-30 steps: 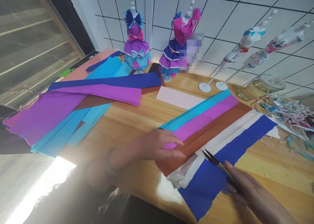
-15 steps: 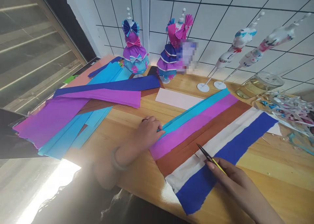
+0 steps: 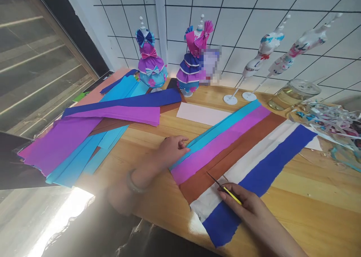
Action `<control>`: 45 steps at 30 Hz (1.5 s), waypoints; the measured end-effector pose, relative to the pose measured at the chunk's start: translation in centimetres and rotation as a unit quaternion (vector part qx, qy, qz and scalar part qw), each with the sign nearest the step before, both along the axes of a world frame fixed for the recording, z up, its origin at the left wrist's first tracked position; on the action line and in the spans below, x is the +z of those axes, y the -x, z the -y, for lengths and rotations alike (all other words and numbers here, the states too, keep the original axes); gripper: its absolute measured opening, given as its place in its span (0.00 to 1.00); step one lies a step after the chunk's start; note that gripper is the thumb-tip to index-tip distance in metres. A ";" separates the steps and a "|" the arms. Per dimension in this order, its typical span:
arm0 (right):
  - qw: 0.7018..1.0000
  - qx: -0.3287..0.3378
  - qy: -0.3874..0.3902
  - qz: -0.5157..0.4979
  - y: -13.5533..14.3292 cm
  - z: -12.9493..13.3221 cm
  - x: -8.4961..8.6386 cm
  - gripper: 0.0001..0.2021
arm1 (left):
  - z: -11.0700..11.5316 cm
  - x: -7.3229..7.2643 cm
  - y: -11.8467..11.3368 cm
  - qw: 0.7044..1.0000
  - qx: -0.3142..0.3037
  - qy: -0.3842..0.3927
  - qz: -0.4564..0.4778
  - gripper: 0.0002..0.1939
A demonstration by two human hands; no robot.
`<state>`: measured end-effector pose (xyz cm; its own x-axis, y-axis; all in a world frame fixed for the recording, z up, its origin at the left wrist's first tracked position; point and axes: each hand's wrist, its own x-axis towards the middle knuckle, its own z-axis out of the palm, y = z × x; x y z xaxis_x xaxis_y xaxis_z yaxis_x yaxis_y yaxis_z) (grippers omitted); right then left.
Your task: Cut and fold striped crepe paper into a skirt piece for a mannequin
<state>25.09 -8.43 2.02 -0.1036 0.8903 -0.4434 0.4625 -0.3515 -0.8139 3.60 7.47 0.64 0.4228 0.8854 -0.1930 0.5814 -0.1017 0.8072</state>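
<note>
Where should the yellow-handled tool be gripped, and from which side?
Probably by the yellow handle, from the near right, where the right hand holds it: the slim dark end points forward-left over the brown strip, leaving the handle on the near side.

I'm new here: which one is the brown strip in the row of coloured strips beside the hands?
On the wooden table, find the row of five strips by the right hand, which holds a pointed tool. The brown strip lies in the middle; it alone there is rusty, between the purple strip and the white strip.
</note>
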 end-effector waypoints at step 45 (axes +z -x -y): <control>0.988 -0.138 0.034 -0.056 -2.3 0.7 1.4 0.22 | -1.1 0.1 -4.0 0.841 -0.095 0.434 0.308 0.20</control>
<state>27.38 -9.08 3.39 0.0871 0.8602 -0.5025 0.2496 -0.5071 -0.8249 7.60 8.60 0.77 0.7979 0.4286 -0.4238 0.0649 0.6380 0.7673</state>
